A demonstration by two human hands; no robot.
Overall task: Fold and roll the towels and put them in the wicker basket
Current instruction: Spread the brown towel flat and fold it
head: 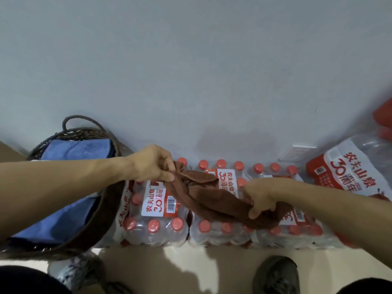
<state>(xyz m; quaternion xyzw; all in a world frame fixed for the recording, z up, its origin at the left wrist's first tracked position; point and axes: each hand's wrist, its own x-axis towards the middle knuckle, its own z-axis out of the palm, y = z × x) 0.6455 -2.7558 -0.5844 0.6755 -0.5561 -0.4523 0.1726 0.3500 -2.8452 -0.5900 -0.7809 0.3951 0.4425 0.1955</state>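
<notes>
A brown towel point(209, 195) hangs bunched between my two hands, just above shrink-wrapped packs of water bottles point(158, 217). My left hand point(151, 164) pinches its far left end. My right hand point(259, 197) grips the near right end, with cloth spilling past the fingers. The dark wicker basket point(84, 132) stands at the left against the wall, with blue towels point(78, 149) in it. More brown cloth point(95, 225) drapes over the basket's near rim under my left forearm.
Several packs of red-capped bottles line the wall; another pack point(350, 168) leans at the right. A wall socket point(297, 152) sits low behind them. My shoes point(275, 274) stand on the pale floor in front.
</notes>
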